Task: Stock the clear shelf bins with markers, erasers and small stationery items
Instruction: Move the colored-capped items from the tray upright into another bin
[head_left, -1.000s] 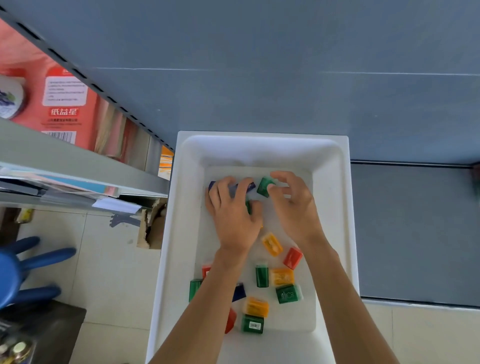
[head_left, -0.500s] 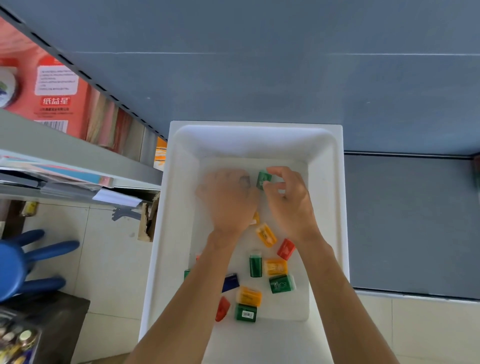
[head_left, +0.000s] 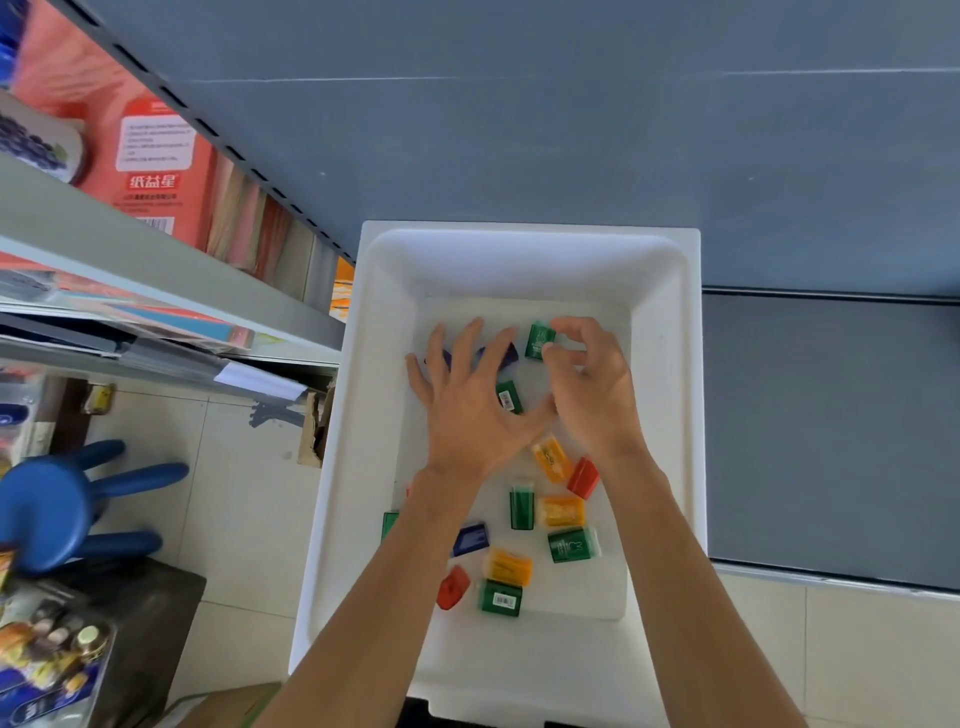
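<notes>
- Grey-blue shelving (head_left: 519, 130) is showing behind the white bin (head_left: 693, 415); coloured pieces (head_left: 561, 512) are lying loose inside it.
- Left hand (head_left: 467, 415) is lying flat, fingers spread, on the blue pieces (head_left: 508, 354); right hand (head_left: 592, 395) is pinching a green piece (head_left: 539, 340) beside them.
- Probably best: lowering it gently into line.

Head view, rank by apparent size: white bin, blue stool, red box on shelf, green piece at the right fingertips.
1. white bin
2-3. red box and blue stool: comparable, both partly cut off and at different depths, so unranked
4. green piece pinched by the right hand
</notes>
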